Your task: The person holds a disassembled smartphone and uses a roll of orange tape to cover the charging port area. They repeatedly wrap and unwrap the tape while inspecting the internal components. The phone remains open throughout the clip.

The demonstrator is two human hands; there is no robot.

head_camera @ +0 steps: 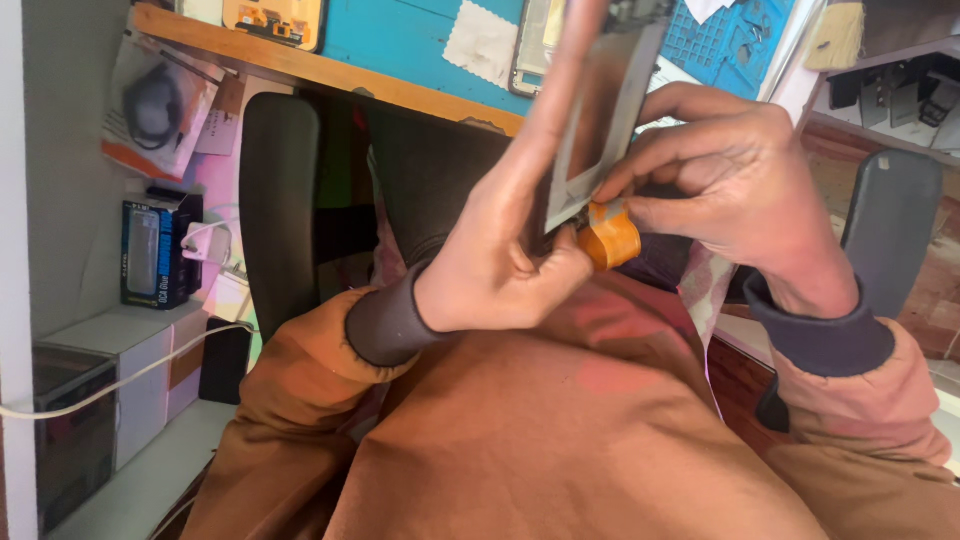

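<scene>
My left hand [505,235] grips a flat phone panel [600,115] by its edge and holds it upright close to the camera. At the panel's lower corner my right hand [730,175] pinches an orange flexible ribbon strip [610,238], which curls down from that corner. Both wrists are in dark cuffs and brown sleeves. The panel's top runs out of the frame.
A blue work mat [410,40] on a wooden-edged bench [300,65] carries a phone frame [535,45], a white cloth [480,42] and a blue screw tray [735,40]. A black chair back [280,200], small boxes [158,250] and a white cable [120,375] are at the left.
</scene>
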